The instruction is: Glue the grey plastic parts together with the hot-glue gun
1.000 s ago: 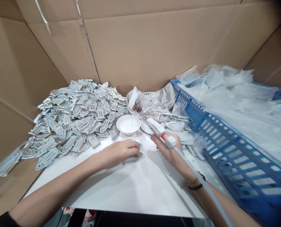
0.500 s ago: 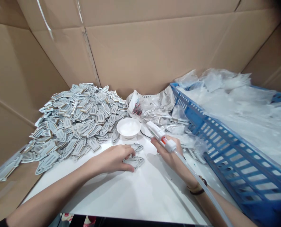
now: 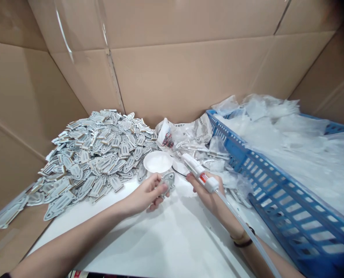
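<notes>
My left hand (image 3: 154, 192) is closed on a grey, flat, slotted piece (image 3: 168, 181), pinched by the thumb and fingers and raised slightly off the white table. Whether more than one piece is in the grip I cannot tell. In my right hand (image 3: 208, 189) is a white syringe-like dispenser (image 3: 195, 166) with an orange-red part in its body. A clear tube (image 3: 244, 223) runs from its rear end down along the forearm. The dispenser's tip points away, up and to the left. Just beyond my left hand stands a white bowl (image 3: 157, 161).
A large heap of similar grey pieces (image 3: 96, 154) covers the left back. Behind the dispenser lie crumpled paper (image 3: 196, 129) and bagged pieces (image 3: 218, 154). The blue basket (image 3: 276, 177) at right is full of clear plastic bags (image 3: 287, 143). Cardboard walls (image 3: 195, 73) enclose the table (image 3: 160, 239).
My left hand has lifted from the table, and the grey pieces that lay under its fingers are gone from the surface. My right hand still holds the dispenser. The view has tilted up a little.
</notes>
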Action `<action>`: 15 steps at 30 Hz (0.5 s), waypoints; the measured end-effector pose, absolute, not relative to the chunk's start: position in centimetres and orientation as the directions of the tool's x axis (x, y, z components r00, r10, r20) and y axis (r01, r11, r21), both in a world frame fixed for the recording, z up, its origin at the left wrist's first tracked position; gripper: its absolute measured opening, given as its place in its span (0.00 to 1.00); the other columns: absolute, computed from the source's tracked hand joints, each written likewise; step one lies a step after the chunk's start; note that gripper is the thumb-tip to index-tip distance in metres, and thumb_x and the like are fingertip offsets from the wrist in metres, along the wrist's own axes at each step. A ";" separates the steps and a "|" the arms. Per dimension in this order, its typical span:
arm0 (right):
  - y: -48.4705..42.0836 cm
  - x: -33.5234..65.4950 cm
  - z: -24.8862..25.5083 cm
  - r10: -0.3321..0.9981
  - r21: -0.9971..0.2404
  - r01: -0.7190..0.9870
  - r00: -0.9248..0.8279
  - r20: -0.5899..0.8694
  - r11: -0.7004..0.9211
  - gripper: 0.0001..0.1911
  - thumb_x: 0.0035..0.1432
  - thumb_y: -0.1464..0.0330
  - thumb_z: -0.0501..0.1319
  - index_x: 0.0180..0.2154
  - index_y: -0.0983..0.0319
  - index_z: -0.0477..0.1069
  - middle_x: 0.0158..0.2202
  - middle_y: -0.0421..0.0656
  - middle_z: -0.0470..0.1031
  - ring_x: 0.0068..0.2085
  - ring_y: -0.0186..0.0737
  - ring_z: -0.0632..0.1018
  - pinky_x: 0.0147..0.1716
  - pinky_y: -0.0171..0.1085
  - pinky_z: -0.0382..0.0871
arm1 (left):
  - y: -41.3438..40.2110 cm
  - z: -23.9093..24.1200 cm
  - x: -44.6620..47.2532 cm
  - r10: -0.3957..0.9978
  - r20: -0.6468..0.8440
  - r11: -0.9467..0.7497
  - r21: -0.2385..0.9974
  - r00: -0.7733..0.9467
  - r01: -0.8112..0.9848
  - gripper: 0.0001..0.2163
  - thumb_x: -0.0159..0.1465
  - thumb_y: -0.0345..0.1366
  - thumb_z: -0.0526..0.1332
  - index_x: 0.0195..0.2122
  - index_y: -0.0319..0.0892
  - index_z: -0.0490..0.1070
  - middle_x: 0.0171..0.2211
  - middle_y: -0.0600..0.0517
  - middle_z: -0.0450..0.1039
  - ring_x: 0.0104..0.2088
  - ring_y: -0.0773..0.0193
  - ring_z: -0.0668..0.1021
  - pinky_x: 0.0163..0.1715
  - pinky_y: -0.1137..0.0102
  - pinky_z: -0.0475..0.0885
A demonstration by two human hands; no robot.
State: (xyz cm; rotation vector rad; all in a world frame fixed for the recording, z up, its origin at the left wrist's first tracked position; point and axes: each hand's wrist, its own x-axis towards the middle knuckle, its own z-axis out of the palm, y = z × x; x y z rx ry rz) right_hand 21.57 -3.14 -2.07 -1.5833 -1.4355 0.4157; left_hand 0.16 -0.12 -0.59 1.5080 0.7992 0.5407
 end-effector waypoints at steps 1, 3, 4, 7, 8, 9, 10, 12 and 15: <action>-3.1 21.6 -2.1 0.909 -0.793 0.600 0.265 0.323 0.107 0.17 0.57 0.54 0.58 0.24 0.59 0.70 0.17 0.41 0.69 0.21 0.42 0.72 0.20 0.38 0.62 | -0.3 -0.8 0.5 0.755 -0.149 0.139 0.988 0.638 0.067 0.18 0.64 0.52 0.57 0.40 0.43 0.57 0.35 0.54 0.68 0.19 0.75 0.63 0.17 0.76 0.57; -3.1 21.6 -2.1 0.908 -0.789 0.607 0.271 0.319 0.095 0.18 0.57 0.54 0.58 0.24 0.59 0.70 0.17 0.41 0.69 0.21 0.42 0.72 0.19 0.38 0.62 | -0.7 -1.1 1.0 0.770 -0.162 0.260 0.963 0.617 -0.072 0.19 0.63 0.52 0.61 0.41 0.43 0.56 0.36 0.53 0.69 0.19 0.76 0.65 0.17 0.77 0.59; -3.1 21.6 -2.2 0.910 -0.788 0.609 0.270 0.316 0.093 0.18 0.57 0.53 0.59 0.24 0.59 0.70 0.17 0.42 0.70 0.21 0.42 0.72 0.19 0.38 0.61 | -0.9 -1.2 1.2 0.781 -0.158 0.281 0.953 0.604 -0.114 0.19 0.62 0.51 0.62 0.41 0.43 0.57 0.36 0.53 0.69 0.19 0.76 0.67 0.17 0.77 0.61; -3.1 21.7 -2.5 0.907 -0.783 0.611 0.255 0.335 0.117 0.18 0.57 0.53 0.59 0.23 0.58 0.68 0.18 0.42 0.70 0.21 0.41 0.72 0.19 0.37 0.61 | -1.1 -1.3 1.5 0.801 -0.142 0.289 0.943 0.582 -0.167 0.19 0.60 0.49 0.65 0.39 0.42 0.59 0.36 0.52 0.70 0.21 0.76 0.70 0.18 0.77 0.64; -3.1 21.7 -2.6 0.906 -0.779 0.613 0.245 0.346 0.132 0.19 0.57 0.53 0.59 0.22 0.58 0.68 0.18 0.41 0.70 0.21 0.41 0.71 0.19 0.37 0.61 | -1.1 -1.2 1.6 0.807 -0.134 0.280 0.944 0.575 -0.174 0.19 0.60 0.49 0.65 0.39 0.42 0.59 0.36 0.52 0.70 0.21 0.75 0.70 0.18 0.77 0.64; -3.1 21.7 -2.7 0.904 -0.775 0.615 0.237 0.357 0.144 0.19 0.57 0.53 0.59 0.21 0.58 0.67 0.17 0.41 0.70 0.21 0.40 0.71 0.19 0.37 0.61 | -1.2 -1.2 1.6 0.815 -0.125 0.270 0.946 0.565 -0.181 0.19 0.60 0.48 0.65 0.39 0.42 0.59 0.35 0.53 0.70 0.21 0.75 0.70 0.18 0.77 0.65; -3.2 21.7 -2.7 0.900 -0.770 0.619 0.233 0.367 0.154 0.20 0.57 0.53 0.59 0.21 0.58 0.66 0.17 0.41 0.69 0.21 0.40 0.71 0.19 0.36 0.60 | -1.2 -1.1 1.6 0.824 -0.118 0.262 0.947 0.555 -0.187 0.19 0.60 0.48 0.65 0.39 0.42 0.59 0.35 0.53 0.70 0.21 0.74 0.71 0.18 0.77 0.65; -3.3 21.7 -2.8 0.895 -0.762 0.628 0.233 0.379 0.159 0.20 0.57 0.52 0.59 0.20 0.58 0.66 0.17 0.40 0.69 0.20 0.38 0.70 0.18 0.36 0.59 | -1.2 -1.0 1.6 0.837 -0.119 0.257 0.947 0.534 -0.193 0.17 0.60 0.46 0.65 0.38 0.42 0.58 0.34 0.53 0.70 0.21 0.74 0.70 0.18 0.77 0.64; -3.5 21.5 -2.8 0.892 -0.745 0.650 0.237 0.385 0.149 0.22 0.57 0.51 0.59 0.20 0.58 0.66 0.16 0.40 0.68 0.19 0.37 0.69 0.19 0.35 0.59 | -1.3 -0.7 1.5 0.854 -0.135 0.253 0.952 0.503 -0.174 0.13 0.61 0.41 0.62 0.38 0.43 0.58 0.31 0.54 0.70 0.18 0.74 0.68 0.15 0.77 0.60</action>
